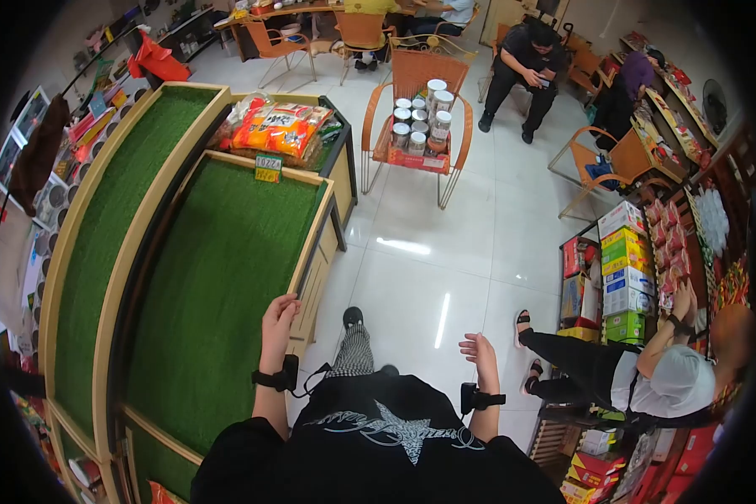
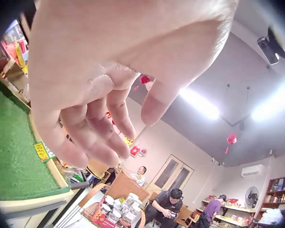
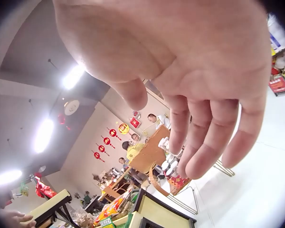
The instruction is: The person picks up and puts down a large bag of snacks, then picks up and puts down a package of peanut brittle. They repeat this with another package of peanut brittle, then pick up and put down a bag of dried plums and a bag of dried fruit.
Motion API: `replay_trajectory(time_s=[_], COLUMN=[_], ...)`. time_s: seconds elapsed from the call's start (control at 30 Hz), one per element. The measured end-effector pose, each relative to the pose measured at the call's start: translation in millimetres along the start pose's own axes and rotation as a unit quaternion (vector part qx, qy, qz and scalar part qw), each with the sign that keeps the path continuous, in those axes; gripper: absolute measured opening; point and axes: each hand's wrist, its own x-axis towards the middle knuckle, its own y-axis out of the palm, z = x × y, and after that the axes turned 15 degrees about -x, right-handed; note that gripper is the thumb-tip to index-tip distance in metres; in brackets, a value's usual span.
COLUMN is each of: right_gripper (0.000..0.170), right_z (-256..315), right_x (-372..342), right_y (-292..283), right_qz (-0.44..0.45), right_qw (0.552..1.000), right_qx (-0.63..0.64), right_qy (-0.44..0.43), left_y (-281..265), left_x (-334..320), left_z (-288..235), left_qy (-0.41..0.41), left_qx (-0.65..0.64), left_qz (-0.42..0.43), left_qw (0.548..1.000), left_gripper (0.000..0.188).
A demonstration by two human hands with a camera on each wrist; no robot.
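Observation:
Both hands are raised in front of the body and hold nothing. My left hand (image 1: 277, 332) is nearest the wooden edge of a display stand lined with green turf (image 1: 218, 286), overlapping that edge in the head view. Its fingers hang loosely bent in the left wrist view, with bare air under the palm (image 2: 123, 52). My right hand (image 1: 480, 357) hovers over the white tiled floor, fingers relaxed and slightly bent. From the right wrist, the right palm (image 3: 194, 61) shows bare, thumb apart from the fingers. Each wrist wears a black strap with a small device.
Orange-and-white food bags (image 1: 286, 130) lie at the stand's far end behind a price tag (image 1: 268, 166). Ahead, a rattan chair (image 1: 412, 76) holds a red tray of lidded jars (image 1: 418, 126). A person sits beyond it; another stands at the right-hand shelves, near stacked boxes (image 1: 627, 269).

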Motion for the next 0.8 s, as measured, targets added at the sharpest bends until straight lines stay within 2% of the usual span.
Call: replay_trajectory(time_s=[0.23, 0.3, 0.4, 0.47, 0.57, 0.8], right_gripper=[0.047, 0.049, 0.048, 0.046, 0.043, 0.043], right_z=[43, 67, 105, 122, 136, 157], right_x=[67, 89, 116, 130, 146, 182], right_y=[-9, -8, 5, 15, 36, 80], right_qz=[-0.078, -0.082, -0.075, -0.085, -0.074, 0.015], right_qw=[0.996, 0.996, 0.996, 0.995, 0.996, 1.0], right_qx=[0.038, 0.035, 0.034, -0.006, 0.006, -0.02], right_qy=[0.008, -0.008, -0.041, -0.06, -0.045, 0.007], left_y=[34, 40, 47, 44, 30, -5], left_x=[103, 132, 167, 189, 215, 237], left_z=[-18, -26, -53, -65, -72, -65], left_qy=[0.038, 0.055, 0.056, 0.058, 0.052, 0.021], left_qx=[0.029, 0.012, 0.052, 0.068, 0.097, 0.122], left_qz=[0.068, 0.076, 0.071, 0.087, 0.105, 0.031], left_qw=[0.997, 0.996, 0.995, 0.992, 0.988, 0.992], left_gripper=[0.022, 0.022, 0.022, 0.022, 0.023, 0.023])
